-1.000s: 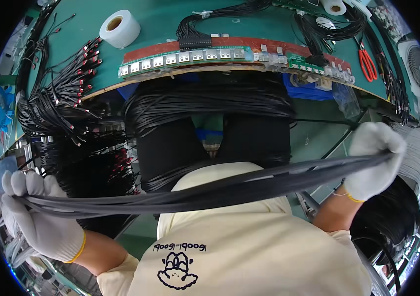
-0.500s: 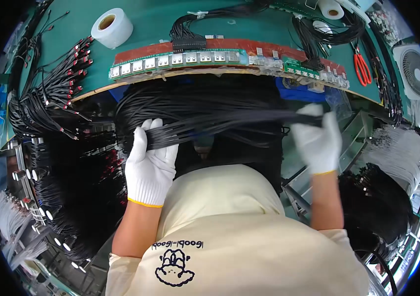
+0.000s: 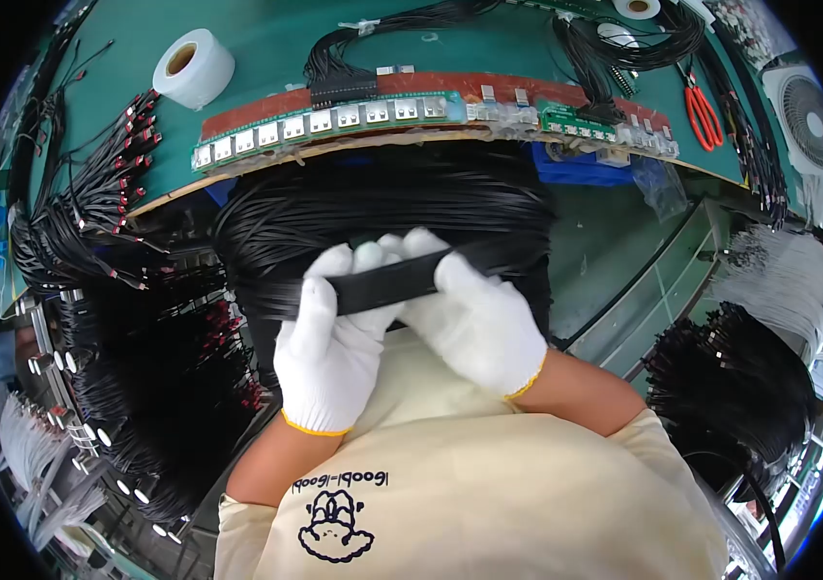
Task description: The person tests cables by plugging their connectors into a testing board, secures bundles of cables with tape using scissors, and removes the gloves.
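Observation:
A flat band of black cables stretches between my two white-gloved hands, just in front of my body. My left hand grips its left end, with the thumb pressed on top. At the other end, my right hand pinches it between thumb and fingers, blurred a little by motion. The fingertips of both hands nearly meet behind the band. Beyond them, a thick mass of black cables hangs below the bench edge. Whether the band is joined to that mass I cannot tell.
Along the edge of the green bench runs a connector board. A white tape roll, red-handled pliers and red-tipped cables lie on it. A fan stands right; more black cables hang below it.
My right hand has moved left and toward my body, close to my left hand. The cables between the hands, spread out before, now form a short flat band.

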`<state>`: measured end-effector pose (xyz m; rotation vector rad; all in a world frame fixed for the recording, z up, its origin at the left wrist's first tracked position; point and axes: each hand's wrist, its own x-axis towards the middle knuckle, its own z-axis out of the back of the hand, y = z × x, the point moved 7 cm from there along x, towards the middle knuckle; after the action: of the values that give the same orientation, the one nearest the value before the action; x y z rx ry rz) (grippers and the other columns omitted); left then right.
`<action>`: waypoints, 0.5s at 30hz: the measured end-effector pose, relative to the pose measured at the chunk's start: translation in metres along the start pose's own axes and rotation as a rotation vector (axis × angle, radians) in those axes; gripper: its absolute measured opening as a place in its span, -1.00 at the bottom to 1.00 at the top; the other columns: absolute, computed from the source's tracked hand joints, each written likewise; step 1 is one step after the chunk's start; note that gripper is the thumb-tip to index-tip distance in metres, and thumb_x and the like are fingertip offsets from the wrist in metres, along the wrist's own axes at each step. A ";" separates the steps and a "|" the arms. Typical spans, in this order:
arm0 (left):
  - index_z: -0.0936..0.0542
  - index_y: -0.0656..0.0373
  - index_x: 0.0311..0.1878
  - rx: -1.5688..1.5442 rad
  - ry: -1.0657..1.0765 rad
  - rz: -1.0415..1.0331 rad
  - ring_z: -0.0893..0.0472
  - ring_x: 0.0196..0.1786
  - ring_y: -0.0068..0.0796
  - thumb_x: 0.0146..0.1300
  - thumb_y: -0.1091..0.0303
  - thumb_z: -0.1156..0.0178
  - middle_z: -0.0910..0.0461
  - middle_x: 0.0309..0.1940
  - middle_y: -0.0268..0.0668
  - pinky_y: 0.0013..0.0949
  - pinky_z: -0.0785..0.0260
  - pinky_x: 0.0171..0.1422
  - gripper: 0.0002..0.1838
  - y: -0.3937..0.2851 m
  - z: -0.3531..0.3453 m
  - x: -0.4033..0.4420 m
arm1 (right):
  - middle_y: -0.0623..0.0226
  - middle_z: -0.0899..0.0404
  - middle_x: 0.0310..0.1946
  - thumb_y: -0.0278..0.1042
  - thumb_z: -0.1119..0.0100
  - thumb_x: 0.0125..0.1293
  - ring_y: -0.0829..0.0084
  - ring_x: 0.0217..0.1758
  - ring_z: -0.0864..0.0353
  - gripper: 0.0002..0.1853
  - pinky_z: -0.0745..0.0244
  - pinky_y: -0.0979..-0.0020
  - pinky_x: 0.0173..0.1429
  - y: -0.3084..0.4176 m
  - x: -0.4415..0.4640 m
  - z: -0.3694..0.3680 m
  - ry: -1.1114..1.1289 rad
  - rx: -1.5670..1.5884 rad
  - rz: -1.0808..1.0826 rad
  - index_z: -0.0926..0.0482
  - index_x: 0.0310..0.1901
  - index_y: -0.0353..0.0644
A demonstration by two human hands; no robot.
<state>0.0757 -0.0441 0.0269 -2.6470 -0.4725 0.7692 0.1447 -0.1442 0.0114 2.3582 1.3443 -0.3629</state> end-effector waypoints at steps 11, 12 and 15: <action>-0.41 0.11 0.08 0.033 -0.011 -0.179 -0.47 0.12 -0.36 0.48 0.10 -0.01 -0.47 -0.04 -0.38 -0.11 -0.33 0.35 -0.69 -0.084 0.043 -0.019 | 0.24 -0.54 0.00 -0.22 0.01 0.49 0.24 0.18 -0.50 -0.80 -0.33 0.10 0.40 0.093 -0.039 0.044 -0.091 0.081 0.308 -0.53 -0.06 -0.12; -0.35 0.16 0.08 0.079 -0.138 -0.303 -0.40 -0.02 -0.43 0.50 0.18 0.02 -0.40 -0.16 -0.40 -0.27 -0.29 0.24 -0.72 -0.090 0.037 -0.023 | 0.27 -0.55 -0.02 -0.20 0.03 0.50 0.24 0.15 -0.52 -0.79 -0.36 0.09 0.36 0.101 -0.043 0.052 -0.120 0.057 0.350 -0.51 -0.04 -0.10; -0.34 0.16 0.24 0.234 0.053 -0.437 -0.42 -0.08 -0.55 0.50 0.15 0.03 -0.42 -0.18 -0.45 -0.35 -0.32 0.21 -0.62 -0.099 0.056 -0.003 | 0.35 -0.55 -0.09 -0.18 0.03 0.50 0.27 0.09 -0.54 -0.80 -0.36 0.07 0.32 0.116 -0.037 0.066 -0.146 0.045 0.427 -0.49 -0.07 -0.08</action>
<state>0.0202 0.0547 0.0248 -2.2277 -0.8529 0.5742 0.2242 -0.2563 -0.0073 2.5173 0.7462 -0.4278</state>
